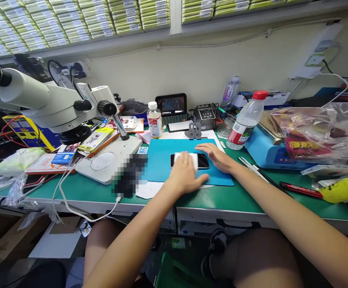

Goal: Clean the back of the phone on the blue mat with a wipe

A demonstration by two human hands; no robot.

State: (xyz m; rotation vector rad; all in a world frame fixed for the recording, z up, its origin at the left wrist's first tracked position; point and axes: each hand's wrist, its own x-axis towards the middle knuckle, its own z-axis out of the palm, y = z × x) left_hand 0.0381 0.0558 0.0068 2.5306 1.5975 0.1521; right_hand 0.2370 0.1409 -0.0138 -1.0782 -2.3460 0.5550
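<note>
A smartphone (203,161) with a dark screen lies flat on a blue work mat (162,156). My left hand (186,173) rests over it, pressing a white wipe (195,160) against the screen with outstretched fingers; its thumb is spread to the right. The fingers cover part of the phone and most of the wipe. Beside the phone's right end is my right hand (217,157), open, its fingers extended toward the far edge and nothing held. Whether it touches the phone, I cannot tell.
A microscope (48,104) stands left on its white base (102,162). A pixelated dark object (130,176) with a cable lies left of the mat. Behind stand a bottle (155,120) and a small screen (171,106). To the right are a red-capped bottle (246,124) and a red marker (301,190).
</note>
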